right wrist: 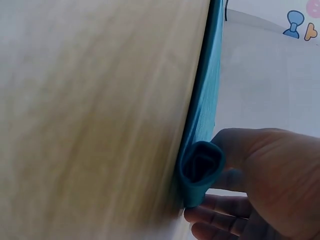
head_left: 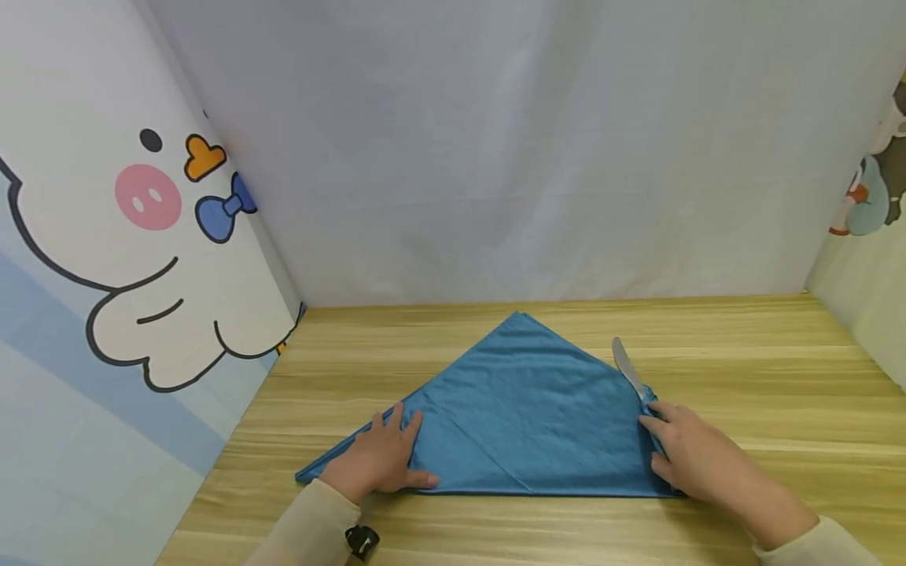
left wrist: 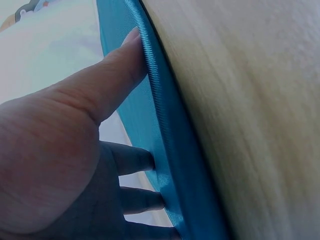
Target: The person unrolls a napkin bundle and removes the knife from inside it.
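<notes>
A blue cloth napkin (head_left: 524,409), folded to a point at the far side, lies on the table. On its left part rests my left hand (head_left: 378,460), fingers spread, thumb near the front edge; the left wrist view has the thumb and fingertips touching the cloth. At the right end, my right hand (head_left: 697,456) holds the rolled edge of the napkin. A table knife (head_left: 626,365) sticks out of the far end of this roll, blade showing and handle hidden. The right wrist view looks into the roll's open end (right wrist: 202,162), with thumb and fingers about it.
The wood-grain table (head_left: 771,377) extends beyond the napkin on every side. A pale curtain (head_left: 495,157) hangs along the back edge. Printed cartoon sheeting (head_left: 92,259) stands at the left, and more printed sheeting (head_left: 867,196) at the right. A small black object (head_left: 362,541) sits at the left cuff.
</notes>
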`<state>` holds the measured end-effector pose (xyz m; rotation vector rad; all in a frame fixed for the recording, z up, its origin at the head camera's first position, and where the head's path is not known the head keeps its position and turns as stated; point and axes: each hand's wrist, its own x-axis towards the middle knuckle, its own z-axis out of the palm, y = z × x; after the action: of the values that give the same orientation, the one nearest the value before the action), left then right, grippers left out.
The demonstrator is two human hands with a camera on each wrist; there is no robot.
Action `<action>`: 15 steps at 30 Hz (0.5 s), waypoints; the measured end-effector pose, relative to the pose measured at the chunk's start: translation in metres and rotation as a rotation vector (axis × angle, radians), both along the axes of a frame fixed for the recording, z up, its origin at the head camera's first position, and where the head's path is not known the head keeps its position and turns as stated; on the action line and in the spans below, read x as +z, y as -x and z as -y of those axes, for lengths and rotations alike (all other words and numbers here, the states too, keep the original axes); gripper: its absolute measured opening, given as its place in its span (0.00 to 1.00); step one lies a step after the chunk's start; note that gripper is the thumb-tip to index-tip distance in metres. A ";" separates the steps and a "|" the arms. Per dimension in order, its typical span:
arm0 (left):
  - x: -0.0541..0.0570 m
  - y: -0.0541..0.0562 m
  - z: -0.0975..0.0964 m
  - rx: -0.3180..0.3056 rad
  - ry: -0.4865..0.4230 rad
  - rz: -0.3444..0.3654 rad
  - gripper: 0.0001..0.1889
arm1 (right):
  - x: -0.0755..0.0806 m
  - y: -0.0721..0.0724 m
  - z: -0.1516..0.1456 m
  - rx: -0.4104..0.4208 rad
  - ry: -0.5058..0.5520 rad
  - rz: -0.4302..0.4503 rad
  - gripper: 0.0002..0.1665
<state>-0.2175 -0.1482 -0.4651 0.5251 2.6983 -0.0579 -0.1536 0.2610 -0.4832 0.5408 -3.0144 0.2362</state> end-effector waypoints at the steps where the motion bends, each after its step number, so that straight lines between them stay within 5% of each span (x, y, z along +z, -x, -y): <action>1: 0.000 0.000 0.000 0.000 -0.001 0.000 0.53 | 0.000 0.000 0.000 -0.002 0.007 0.002 0.26; 10: -0.004 0.002 0.001 -0.003 0.000 0.001 0.52 | -0.002 0.002 -0.008 -0.049 0.107 0.021 0.26; 15: -0.004 0.002 0.001 0.002 0.000 0.005 0.52 | 0.000 0.003 -0.014 -0.085 0.178 0.105 0.27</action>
<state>-0.2194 -0.1491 -0.4694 0.5226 2.6936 -0.0554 -0.1562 0.2746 -0.4829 0.3960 -3.0653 0.5364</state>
